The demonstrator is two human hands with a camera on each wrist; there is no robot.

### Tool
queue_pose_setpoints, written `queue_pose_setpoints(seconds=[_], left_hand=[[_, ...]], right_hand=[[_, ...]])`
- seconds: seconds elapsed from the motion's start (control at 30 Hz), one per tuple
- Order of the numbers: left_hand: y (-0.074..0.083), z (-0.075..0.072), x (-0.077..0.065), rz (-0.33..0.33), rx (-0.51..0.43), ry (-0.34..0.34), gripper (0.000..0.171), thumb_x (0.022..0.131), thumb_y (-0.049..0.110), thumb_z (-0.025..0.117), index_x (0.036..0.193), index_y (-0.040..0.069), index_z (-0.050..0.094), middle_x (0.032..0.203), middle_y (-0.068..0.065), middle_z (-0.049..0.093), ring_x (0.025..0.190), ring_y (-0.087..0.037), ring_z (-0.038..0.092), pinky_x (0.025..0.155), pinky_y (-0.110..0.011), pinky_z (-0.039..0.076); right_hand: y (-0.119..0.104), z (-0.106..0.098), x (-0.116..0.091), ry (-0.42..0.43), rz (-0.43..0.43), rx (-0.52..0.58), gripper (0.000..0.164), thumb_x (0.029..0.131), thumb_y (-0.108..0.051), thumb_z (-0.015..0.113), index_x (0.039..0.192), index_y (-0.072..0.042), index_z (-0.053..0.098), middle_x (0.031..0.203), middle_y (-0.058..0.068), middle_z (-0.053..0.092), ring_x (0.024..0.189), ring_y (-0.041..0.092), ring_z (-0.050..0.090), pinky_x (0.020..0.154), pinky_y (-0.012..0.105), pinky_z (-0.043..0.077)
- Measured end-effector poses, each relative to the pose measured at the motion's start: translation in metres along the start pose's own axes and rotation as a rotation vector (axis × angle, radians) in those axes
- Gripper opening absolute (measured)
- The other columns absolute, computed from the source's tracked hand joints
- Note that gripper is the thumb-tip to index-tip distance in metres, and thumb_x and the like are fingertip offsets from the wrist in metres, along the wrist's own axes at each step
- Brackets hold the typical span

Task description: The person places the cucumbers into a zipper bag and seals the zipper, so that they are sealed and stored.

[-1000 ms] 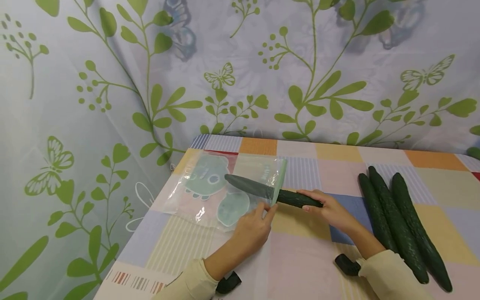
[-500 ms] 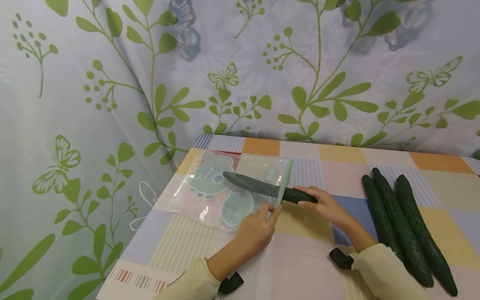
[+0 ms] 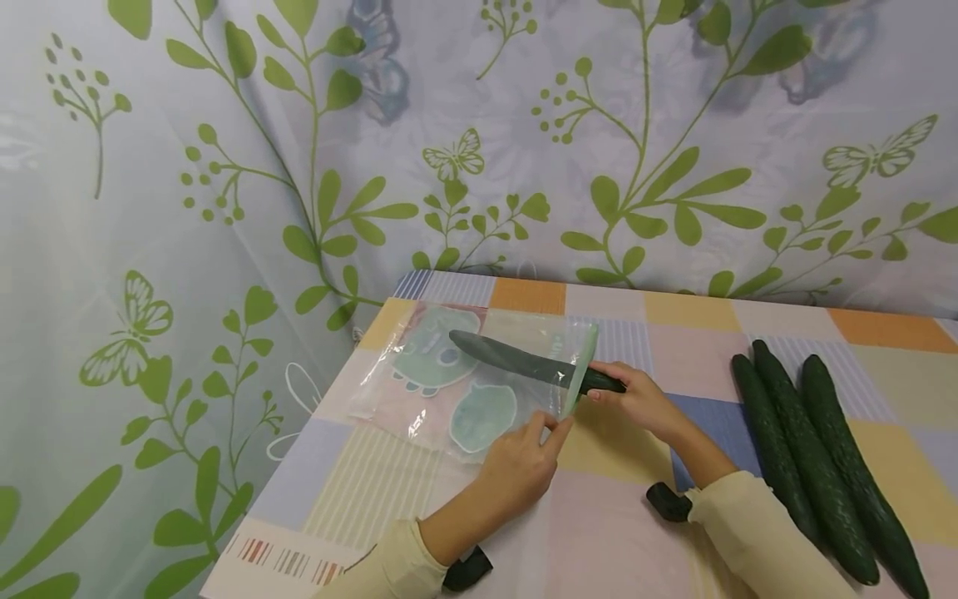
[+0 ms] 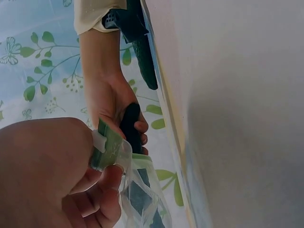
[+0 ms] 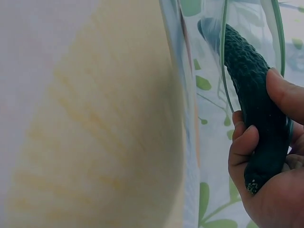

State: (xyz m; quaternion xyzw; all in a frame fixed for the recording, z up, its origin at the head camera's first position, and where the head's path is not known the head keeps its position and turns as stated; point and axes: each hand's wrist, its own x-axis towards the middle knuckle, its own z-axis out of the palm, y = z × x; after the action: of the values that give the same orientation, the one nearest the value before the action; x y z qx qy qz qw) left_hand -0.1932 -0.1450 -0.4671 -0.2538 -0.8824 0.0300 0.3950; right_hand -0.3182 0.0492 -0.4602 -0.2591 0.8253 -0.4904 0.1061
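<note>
A dark green cucumber [image 3: 516, 358] lies mostly inside a clear zip bag [image 3: 427, 424] with mint-green cartoon prints. Its near end sticks out past the bag's green zip edge [image 3: 585, 358]. My right hand [image 3: 639, 403] grips that end, with fingers and thumb curled round the cucumber [image 5: 259, 99] in the right wrist view. My left hand [image 3: 520, 466] pinches the lower corner of the bag's mouth between thumb and fingers; the left wrist view shows the green zip strip [image 4: 109, 145] there. The mouth stands open around the cucumber.
Several more cucumbers are on the table: a group of three [image 3: 816, 466] lies side by side at the right. Dark wrist devices [image 3: 669, 502] sit at both cuffs. A patchwork tablecloth [image 3: 599, 532] covers the table, and a leaf-print curtain [image 3: 509, 166] hangs behind it.
The right hand has pushed the cucumber leftward, deeper into the bag, so less of it shows outside. The left hand keeps its pinch on the bag's edge. The head view has shifted slightly.
</note>
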Motion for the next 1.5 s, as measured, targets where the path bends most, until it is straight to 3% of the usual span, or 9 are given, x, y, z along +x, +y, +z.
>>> queue_pose_setpoints(seconds=[0.23, 0.4, 0.67, 0.83, 1.03, 1.2, 1.37, 1.5], left_hand=[[0.001, -0.001, 0.0, -0.004, 0.018, -0.008, 0.038, 0.075, 0.012, 0.06, 0.113, 0.016, 0.064, 0.091, 0.002, 0.055, 0.053, -0.005, 0.052, 0.043, -0.018, 0.041], [0.001, -0.001, 0.0, 0.0, 0.016, 0.005, 0.037, 0.076, 0.012, 0.059, 0.113, 0.016, 0.065, 0.091, 0.002, 0.055, 0.052, -0.005, 0.052, 0.043, -0.017, 0.041], [0.001, 0.0, -0.001, -0.007, 0.015, -0.013, 0.037, 0.077, 0.013, 0.062, 0.113, 0.016, 0.065, 0.091, 0.002, 0.055, 0.052, -0.005, 0.053, 0.042, -0.019, 0.042], [0.0, 0.002, -0.002, -0.004, 0.032, -0.01, 0.036, 0.076, 0.014, 0.063, 0.112, 0.016, 0.065, 0.091, 0.002, 0.055, 0.05, -0.004, 0.051, 0.041, -0.018, 0.041], [-0.002, 0.005, -0.003, 0.001, 0.008, -0.01, 0.036, 0.075, 0.012, 0.064, 0.111, 0.014, 0.065, 0.091, 0.001, 0.054, 0.051, -0.004, 0.051, 0.041, -0.017, 0.04], [-0.003, 0.007, -0.004, 0.005, 0.007, -0.021, 0.037, 0.074, 0.012, 0.064, 0.111, 0.014, 0.065, 0.091, 0.001, 0.054, 0.051, -0.004, 0.051, 0.04, -0.017, 0.04], [-0.004, 0.007, -0.004, -0.004, 0.002, -0.023, 0.037, 0.073, 0.013, 0.064, 0.11, 0.014, 0.065, 0.091, 0.001, 0.054, 0.05, -0.004, 0.051, 0.04, -0.017, 0.039], [-0.003, 0.007, -0.004, -0.006, -0.008, -0.025, 0.038, 0.072, 0.013, 0.065, 0.11, 0.014, 0.065, 0.091, 0.001, 0.054, 0.05, -0.005, 0.051, 0.039, -0.018, 0.04]], right_hand=[[-0.001, 0.0, 0.01, -0.008, 0.025, -0.033, 0.052, 0.085, -0.021, 0.063, 0.126, 0.006, 0.048, 0.117, 0.022, 0.056, 0.101, 0.025, 0.054, 0.078, 0.025, 0.045], [-0.004, 0.0, 0.016, -0.017, 0.03, -0.029, 0.047, 0.085, -0.019, 0.062, 0.123, 0.006, 0.049, 0.11, 0.019, 0.059, 0.094, 0.02, 0.054, 0.078, 0.028, 0.045], [0.002, 0.004, 0.022, -0.005, 0.032, 0.007, 0.045, 0.084, -0.016, 0.063, 0.12, 0.007, 0.05, 0.109, 0.019, 0.059, 0.089, 0.01, 0.053, 0.076, 0.022, 0.045], [0.011, 0.007, 0.026, -0.033, 0.058, 0.009, 0.047, 0.083, -0.02, 0.064, 0.12, 0.007, 0.051, 0.11, 0.019, 0.059, 0.091, 0.013, 0.054, 0.076, 0.025, 0.045], [0.017, 0.007, 0.029, -0.043, 0.044, -0.07, 0.048, 0.08, -0.027, 0.068, 0.117, 0.0, 0.054, 0.108, 0.015, 0.06, 0.094, 0.021, 0.053, 0.079, 0.032, 0.042], [0.018, 0.007, 0.029, -0.04, 0.034, -0.169, 0.046, 0.079, -0.028, 0.07, 0.113, 0.0, 0.056, 0.102, 0.013, 0.06, 0.087, 0.021, 0.052, 0.073, 0.031, 0.042], [0.016, 0.008, 0.029, -0.024, 0.036, -0.277, 0.045, 0.079, -0.03, 0.069, 0.11, 0.001, 0.057, 0.101, 0.015, 0.06, 0.085, 0.022, 0.053, 0.07, 0.031, 0.042], [0.016, 0.006, 0.026, -0.035, 0.046, -0.323, 0.049, 0.079, -0.028, 0.069, 0.113, 0.004, 0.055, 0.105, 0.02, 0.06, 0.091, 0.029, 0.056, 0.076, 0.039, 0.045]])
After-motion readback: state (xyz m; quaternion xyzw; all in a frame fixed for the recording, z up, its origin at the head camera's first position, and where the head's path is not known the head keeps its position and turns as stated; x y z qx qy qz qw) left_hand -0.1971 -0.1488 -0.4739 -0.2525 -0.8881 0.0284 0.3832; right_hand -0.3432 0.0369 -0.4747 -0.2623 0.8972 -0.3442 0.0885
